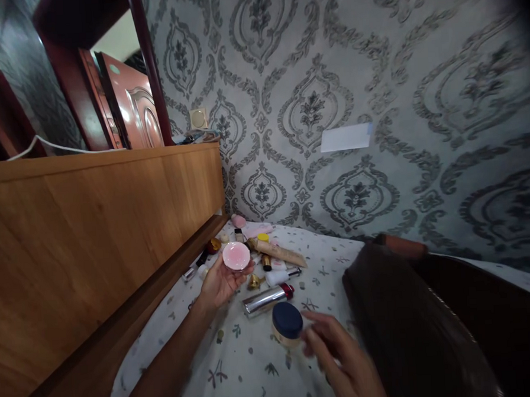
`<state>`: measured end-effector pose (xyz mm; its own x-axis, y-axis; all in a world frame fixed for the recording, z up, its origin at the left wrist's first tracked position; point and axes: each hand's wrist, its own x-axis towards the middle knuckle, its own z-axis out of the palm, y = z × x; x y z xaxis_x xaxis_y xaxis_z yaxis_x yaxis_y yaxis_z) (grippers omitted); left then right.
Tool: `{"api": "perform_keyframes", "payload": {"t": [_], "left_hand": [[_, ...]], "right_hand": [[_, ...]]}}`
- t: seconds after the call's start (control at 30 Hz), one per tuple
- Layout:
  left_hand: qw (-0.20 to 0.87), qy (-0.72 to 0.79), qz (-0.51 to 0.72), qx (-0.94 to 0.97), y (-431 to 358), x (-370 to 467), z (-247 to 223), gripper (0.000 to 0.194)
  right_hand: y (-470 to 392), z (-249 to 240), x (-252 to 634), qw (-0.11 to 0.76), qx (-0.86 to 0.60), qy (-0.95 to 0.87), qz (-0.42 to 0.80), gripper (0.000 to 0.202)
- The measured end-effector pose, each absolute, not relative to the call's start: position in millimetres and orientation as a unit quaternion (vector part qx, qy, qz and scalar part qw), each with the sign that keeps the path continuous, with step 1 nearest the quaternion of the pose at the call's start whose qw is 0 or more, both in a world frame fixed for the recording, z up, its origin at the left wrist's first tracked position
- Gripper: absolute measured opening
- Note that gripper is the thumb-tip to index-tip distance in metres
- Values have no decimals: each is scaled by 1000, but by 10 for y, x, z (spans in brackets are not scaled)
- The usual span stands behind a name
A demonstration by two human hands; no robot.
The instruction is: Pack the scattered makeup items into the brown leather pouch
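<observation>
In my left hand (225, 283) is a small round pink container (236, 256) with a pale rim, held up above the sheet. The fingers curl around it from below. My right hand (333, 349), slightly blurred, is beside a jar with a dark blue lid (287, 319). Its fingers are apart at the jar's right side; whether they touch it I cannot tell. Just behind the jar lies a silver bottle with a red end (267, 299). Past that are a white pump bottle (281, 276) and a small gold item (254, 281).
More cosmetics, including a beige tube (281, 254) and a yellow-capped item (263, 237), lie toward the wall on the patterned sheet (251, 365). A dark brown bag (399, 316) stands at the right. A wooden board (115, 218) runs along the left.
</observation>
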<state>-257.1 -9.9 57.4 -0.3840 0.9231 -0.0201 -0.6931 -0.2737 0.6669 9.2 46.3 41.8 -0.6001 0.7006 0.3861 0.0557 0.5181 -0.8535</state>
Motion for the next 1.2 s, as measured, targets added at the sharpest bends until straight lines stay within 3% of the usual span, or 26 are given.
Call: {"api": "perform_keyframes", "payload": {"t": [0.2, 0.57, 0.73, 0.87, 1.03, 1.2], "left_hand": [[530, 316, 762, 196, -96, -2461, 556, 51], [561, 323, 731, 216, -56, -2281, 525, 50], [549, 322, 736, 230, -51, -2207, 507, 46], [460, 356, 760, 289, -72, -2156, 505, 45], [313, 459, 715, 425, -139, -2132, 535, 73], [198, 519, 682, 476, -182, -2075, 551, 89]], "right_hand": [[556, 441, -556, 420, -233, -663, 574, 54], [391, 416, -448, 405, -168, -792, 425, 41], [397, 424, -444, 384, -167, -789, 450, 41], [414, 441, -461, 372, -180, -727, 548, 46], [498, 496, -503, 358, -204, -604, 682, 60], [557, 546, -524, 350, -224, -547, 727, 59]]}}
